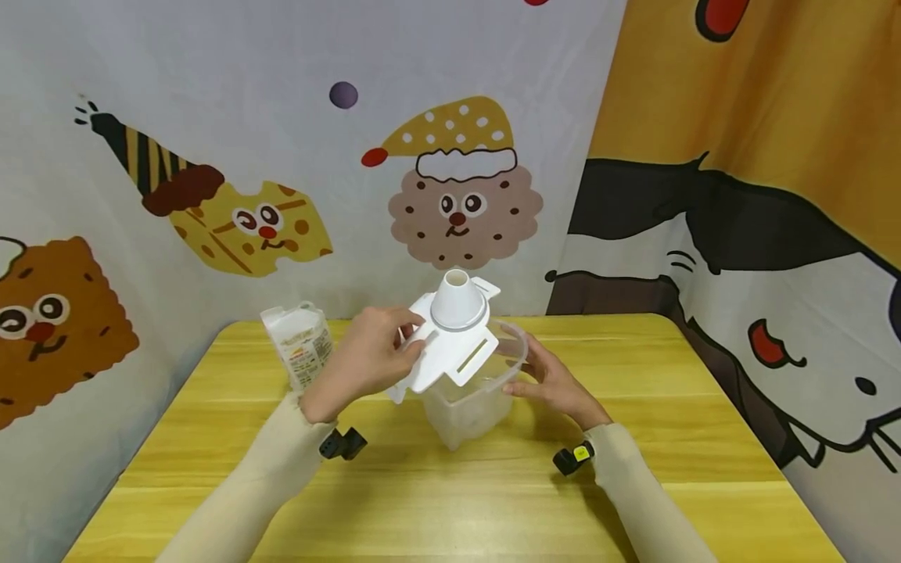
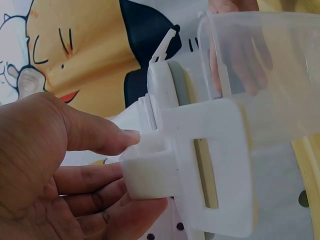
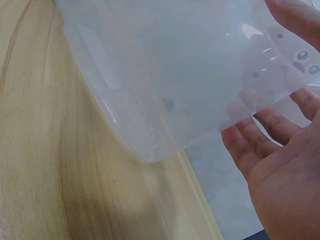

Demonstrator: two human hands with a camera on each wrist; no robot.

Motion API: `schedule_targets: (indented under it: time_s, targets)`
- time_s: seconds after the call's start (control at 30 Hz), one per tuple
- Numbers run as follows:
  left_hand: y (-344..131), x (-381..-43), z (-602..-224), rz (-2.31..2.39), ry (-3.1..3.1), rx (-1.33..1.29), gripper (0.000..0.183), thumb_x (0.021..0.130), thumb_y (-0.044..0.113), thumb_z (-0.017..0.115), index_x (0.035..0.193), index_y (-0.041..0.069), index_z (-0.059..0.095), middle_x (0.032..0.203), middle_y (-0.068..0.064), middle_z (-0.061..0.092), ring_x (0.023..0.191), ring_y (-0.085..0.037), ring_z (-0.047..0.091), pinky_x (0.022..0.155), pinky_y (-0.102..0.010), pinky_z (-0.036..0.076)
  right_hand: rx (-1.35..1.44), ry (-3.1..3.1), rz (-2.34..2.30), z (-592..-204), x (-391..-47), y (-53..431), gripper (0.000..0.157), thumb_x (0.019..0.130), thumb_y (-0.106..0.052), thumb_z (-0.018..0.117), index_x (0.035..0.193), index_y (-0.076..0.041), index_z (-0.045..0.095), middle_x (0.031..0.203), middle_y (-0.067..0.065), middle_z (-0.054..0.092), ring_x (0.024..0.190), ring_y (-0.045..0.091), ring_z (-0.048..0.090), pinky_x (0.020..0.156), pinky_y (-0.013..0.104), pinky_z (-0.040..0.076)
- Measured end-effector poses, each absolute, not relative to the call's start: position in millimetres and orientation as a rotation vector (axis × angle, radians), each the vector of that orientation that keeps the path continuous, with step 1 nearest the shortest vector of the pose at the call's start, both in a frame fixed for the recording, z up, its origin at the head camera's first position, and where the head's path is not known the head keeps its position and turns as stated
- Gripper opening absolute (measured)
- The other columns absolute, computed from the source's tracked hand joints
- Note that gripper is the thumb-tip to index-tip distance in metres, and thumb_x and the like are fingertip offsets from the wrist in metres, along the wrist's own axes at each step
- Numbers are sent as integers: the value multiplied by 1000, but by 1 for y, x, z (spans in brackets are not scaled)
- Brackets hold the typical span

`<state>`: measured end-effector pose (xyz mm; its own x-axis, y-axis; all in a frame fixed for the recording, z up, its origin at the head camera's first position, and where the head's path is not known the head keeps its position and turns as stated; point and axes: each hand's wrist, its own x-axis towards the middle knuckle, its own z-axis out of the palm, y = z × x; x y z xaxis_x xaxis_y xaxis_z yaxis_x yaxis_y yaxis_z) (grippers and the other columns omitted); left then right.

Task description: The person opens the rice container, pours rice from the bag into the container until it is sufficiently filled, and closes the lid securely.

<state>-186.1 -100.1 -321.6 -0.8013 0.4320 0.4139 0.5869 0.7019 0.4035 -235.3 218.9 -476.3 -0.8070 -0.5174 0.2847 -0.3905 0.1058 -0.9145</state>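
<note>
My left hand (image 1: pixel 369 352) pinches a tab on a white lid (image 1: pixel 439 363), with the thumb on one side and fingers on the other. A cone-shaped spout (image 1: pixel 457 301) rises from the lid's top. Tilted, the lid hangs over the left part of the open mouth of a clear plastic container (image 1: pixel 468 418). Slots in its side flaps (image 2: pixel 205 172) show in the left wrist view. My right hand (image 1: pixel 556 379) grips the container's right side near the rim, its fingertips seen against the clear wall (image 3: pixel 165 80) in the right wrist view.
A white printed bag (image 1: pixel 303 344) stands on the table behind my left hand. The yellow wood table (image 1: pixel 450 500) ends at a cartoon-printed cloth (image 1: pixel 281 62) hanging behind it. Each wrist carries a small black camera (image 1: pixel 342 443).
</note>
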Motion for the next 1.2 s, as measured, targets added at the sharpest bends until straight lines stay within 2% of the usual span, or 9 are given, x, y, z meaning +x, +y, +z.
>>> schedule_targets:
  time_s: [0.23,0.5,0.7,0.9,1.2]
  targets:
    - [-117,-178,-325,-791,-2575,-710,13,87,9,75,99,6,77,78,-2,67,63,-10,55,58,-25,48,-953,2205,-1822,-475,-235,219,91,91,-1,74,164,-21,22,159,20,42,148,45,37,118,73,24]
    - [-136,-168,-332,-767,-2541,-625,18,86,8,76,103,3,77,79,-3,67,66,-14,56,61,-27,46,-954,2202,-1828,-474,-235,219,91,91,-3,75,164,-19,22,159,20,42,149,44,37,119,72,24]
    - [-149,-155,-342,-741,-2557,-561,20,87,10,76,106,4,77,81,-3,68,68,-14,56,65,-29,45,-959,2200,-1820,-472,-233,219,91,92,-3,74,164,-20,22,159,23,41,148,46,36,119,70,26]
    - [-159,-144,-352,-751,-2564,-519,21,86,7,76,107,3,77,81,-3,68,67,-11,56,62,-27,45,-938,2202,-1817,-471,-234,219,90,92,-4,74,164,-24,23,160,18,42,149,43,37,120,69,26]
    - [-173,-131,-367,-742,-2576,-473,22,84,5,79,105,2,78,80,-2,68,67,-10,56,58,-24,44,-965,2191,-1825,-473,-233,218,91,92,-3,74,164,-21,22,159,23,41,148,46,37,118,73,25]
